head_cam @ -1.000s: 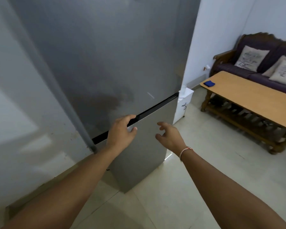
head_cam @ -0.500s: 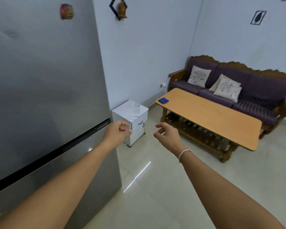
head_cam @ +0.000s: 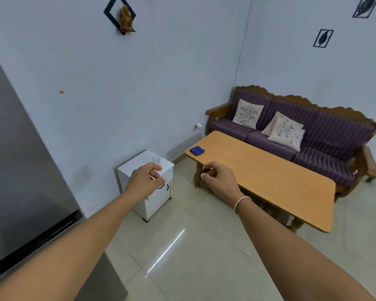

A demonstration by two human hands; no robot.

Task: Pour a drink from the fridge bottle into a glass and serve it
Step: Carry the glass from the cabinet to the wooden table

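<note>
A clear empty glass stands on top of a small white cabinet against the wall. The grey fridge fills the left edge, its doors closed. No bottle is in view. My left hand hovers in the air in front of the white cabinet with fingers curled in and nothing held. My right hand floats beside it, in front of the near corner of the wooden table, fingers curled shut, also holding nothing.
A long wooden coffee table stands to the right with a folded blue cloth on its near corner. Behind it is a purple sofa with cushions. Pale tiled floor lies below my arms.
The view has swung right, away from the fridge door toward the room. Both hands left the fridge's door gap and their fingers curled in.
</note>
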